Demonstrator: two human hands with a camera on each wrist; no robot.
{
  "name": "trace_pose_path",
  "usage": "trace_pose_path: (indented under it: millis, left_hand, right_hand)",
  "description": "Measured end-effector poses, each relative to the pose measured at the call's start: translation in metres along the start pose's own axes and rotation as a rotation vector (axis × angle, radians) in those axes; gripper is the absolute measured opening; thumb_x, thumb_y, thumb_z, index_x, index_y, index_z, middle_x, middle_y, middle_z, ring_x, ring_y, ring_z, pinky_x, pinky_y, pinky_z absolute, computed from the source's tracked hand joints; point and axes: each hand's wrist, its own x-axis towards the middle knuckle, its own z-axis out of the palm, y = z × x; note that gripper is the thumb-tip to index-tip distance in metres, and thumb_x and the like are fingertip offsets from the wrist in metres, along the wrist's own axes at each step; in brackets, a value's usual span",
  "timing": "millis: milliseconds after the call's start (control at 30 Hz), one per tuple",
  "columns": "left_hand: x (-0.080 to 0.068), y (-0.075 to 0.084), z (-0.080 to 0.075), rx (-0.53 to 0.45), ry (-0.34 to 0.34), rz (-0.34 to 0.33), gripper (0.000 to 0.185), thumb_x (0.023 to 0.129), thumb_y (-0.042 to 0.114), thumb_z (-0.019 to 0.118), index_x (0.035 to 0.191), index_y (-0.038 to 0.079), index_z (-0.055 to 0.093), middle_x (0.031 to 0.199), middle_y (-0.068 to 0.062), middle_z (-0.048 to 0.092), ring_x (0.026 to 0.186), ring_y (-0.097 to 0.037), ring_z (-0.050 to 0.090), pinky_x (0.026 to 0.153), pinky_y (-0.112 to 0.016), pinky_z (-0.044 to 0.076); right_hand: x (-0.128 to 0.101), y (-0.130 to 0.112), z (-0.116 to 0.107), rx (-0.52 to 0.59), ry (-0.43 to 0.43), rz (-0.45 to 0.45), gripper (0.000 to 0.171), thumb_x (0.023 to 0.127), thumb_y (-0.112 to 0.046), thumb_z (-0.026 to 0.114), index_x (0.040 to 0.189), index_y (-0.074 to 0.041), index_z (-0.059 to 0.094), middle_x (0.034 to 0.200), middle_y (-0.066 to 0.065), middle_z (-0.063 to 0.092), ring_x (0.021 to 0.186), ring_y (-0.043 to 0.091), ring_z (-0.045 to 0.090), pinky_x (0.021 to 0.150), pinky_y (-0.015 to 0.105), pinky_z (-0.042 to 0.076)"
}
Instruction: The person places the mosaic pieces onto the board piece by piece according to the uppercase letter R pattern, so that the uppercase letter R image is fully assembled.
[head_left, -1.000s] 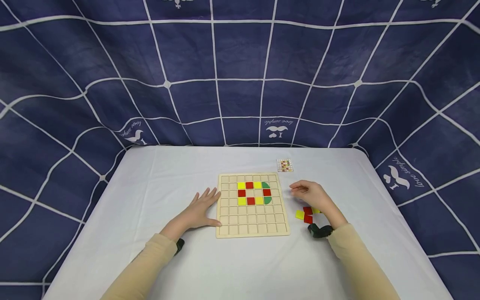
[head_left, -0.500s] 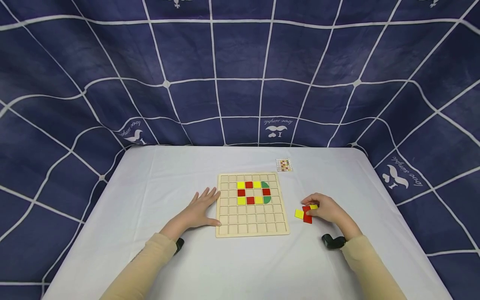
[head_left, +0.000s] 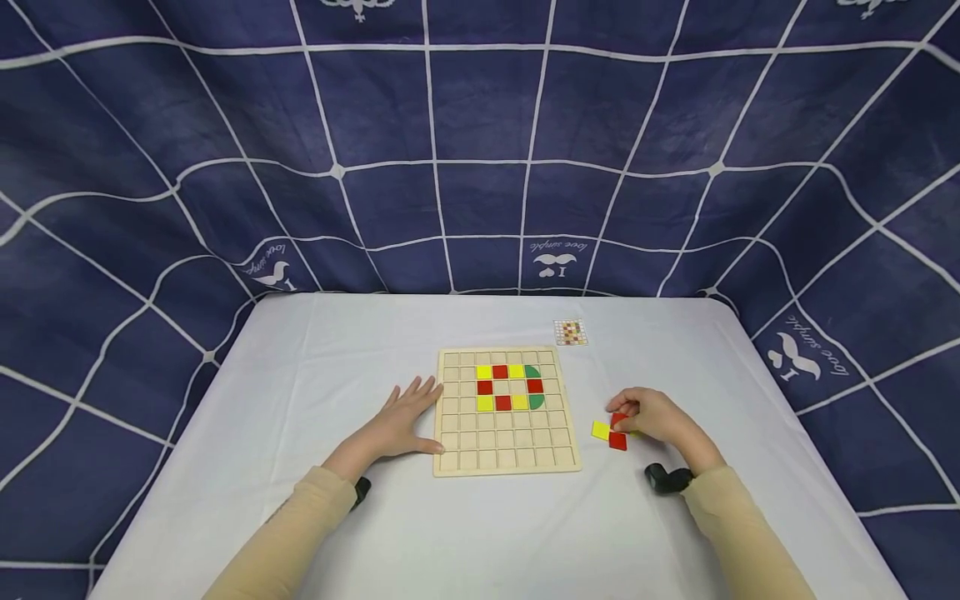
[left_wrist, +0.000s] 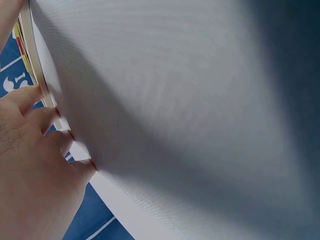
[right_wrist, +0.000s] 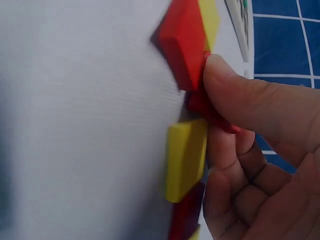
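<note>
My left hand (head_left: 397, 425) rests with spread fingers against the left edge of a wooden grid board (head_left: 487, 460). On the board, yellow, red and green tiles form a ring around two bare cells. To the board's right, my right hand (head_left: 654, 417) pinches a red square tile (right_wrist: 214, 112) between thumb and fingers, low over a small group of tiles. A yellow tile (head_left: 601, 430) and another red tile (head_left: 617, 442) lie beside it. In the right wrist view, a yellow tile (right_wrist: 186, 160) sits below the fingertips; further tiles are partly hidden by the hand.
A small printed pattern card (head_left: 571, 332) lies beyond the board's upper right corner. White cloth (head_left: 480, 533) covers the table. Dark blue curtains with white lines (head_left: 480, 200) surround its back and sides.
My right hand has come down and right from beside the board to the loose tiles, and now pinches a red one, shifting it slightly. The left hand has stayed in place.
</note>
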Motion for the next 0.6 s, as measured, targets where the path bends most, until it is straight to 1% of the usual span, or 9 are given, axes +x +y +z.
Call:
trace_pose_path:
  millis: [167,300,400,533,600]
  left_hand:
    - [0.000,0.000,0.000,0.012,0.000,0.002,0.112,0.068,0.055,0.083,0.155,0.009,0.029,0.165,-0.012,0.017,0.154,-0.034,0.006,0.123,-0.058,0.003]
    - [0.001,0.000,0.000,0.012,0.003,-0.004,0.113,0.067,0.055,0.084,0.155,0.009,0.029,0.165,-0.012,0.017,0.154,-0.034,0.006,0.123,-0.058,0.003]
    - [0.001,0.001,0.000,0.012,0.004,-0.004,0.113,0.067,0.054,0.084,0.155,0.009,0.029,0.165,-0.012,0.017,0.154,-0.035,0.006,0.123,-0.058,0.003]
    - [0.001,0.001,0.001,0.021,0.001,-0.008,0.113,0.067,0.055,0.084,0.155,0.009,0.029,0.165,-0.012,0.017,0.154,-0.034,0.006,0.123,-0.058,0.003]
    - [0.002,0.000,0.001,0.025,0.007,-0.006,0.114,0.066,0.055,0.084,0.155,0.008,0.030,0.164,-0.013,0.018,0.154,-0.035,0.006,0.123,-0.059,0.003]
  right_hand:
    - [0.002,-0.006,-0.003,0.020,0.038,0.001,0.021,0.085,-0.011,0.076,0.105,-0.007,0.072,0.087,0.005,0.064,0.078,0.019,0.054,0.070,0.024,0.049]
    - [0.008,-0.020,0.001,0.081,0.087,-0.051,0.019,0.085,-0.011,0.076,0.103,-0.007,0.072,0.089,0.005,0.066,0.078,0.019,0.056,0.071,0.021,0.050]
    - [0.012,-0.032,0.010,0.117,0.109,-0.106,0.020,0.084,-0.011,0.077,0.103,-0.007,0.071,0.090,0.005,0.068,0.079,0.017,0.058,0.072,0.019,0.051]
    - [0.018,-0.052,0.028,0.182,0.120,-0.151,0.021,0.083,-0.013,0.079,0.102,-0.008,0.071,0.091,0.004,0.070,0.079,0.014,0.061,0.072,0.018,0.053]
    - [0.021,-0.063,0.039,0.229,0.117,-0.159,0.021,0.082,-0.014,0.080,0.101,-0.009,0.072,0.089,0.003,0.071,0.078,0.013,0.063,0.071,0.017,0.054]
